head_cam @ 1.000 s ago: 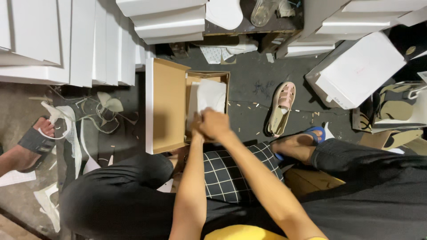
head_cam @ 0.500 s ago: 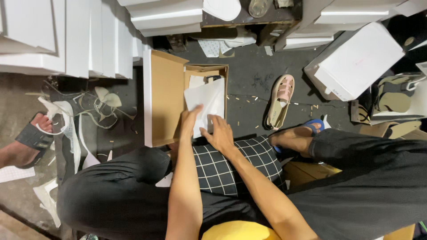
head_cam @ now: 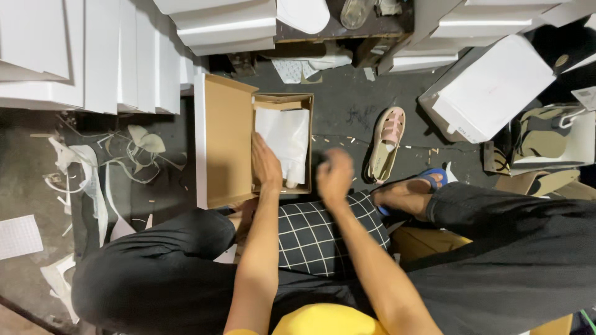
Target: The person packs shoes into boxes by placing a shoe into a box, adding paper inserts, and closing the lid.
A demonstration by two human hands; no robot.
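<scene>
From the head camera, your left hand [head_cam: 266, 164] lies flat and open on the white tissue paper [head_cam: 284, 144] inside the open cardboard shoebox [head_cam: 225, 142]. The box's long axis runs away from you, lid leaning left. Your right hand [head_cam: 335, 177] hovers just right of the box, blurred; I cannot tell its grip. A pink sandal [head_cam: 385, 144] lies beyond on open floor; white boxes [head_cam: 99, 56] crowd the far left edge.

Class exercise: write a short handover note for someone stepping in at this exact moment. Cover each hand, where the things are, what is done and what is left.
Left hand: flat on the white wrapping paper inside the open cardboard shoebox.
Right hand: empty, in the air just right of the box, blurred.
Pink sandal: on the floor, outside the box.
Done: paper laid in the box.
Left: lid not closed; I can't see what lies under the paper.
</scene>
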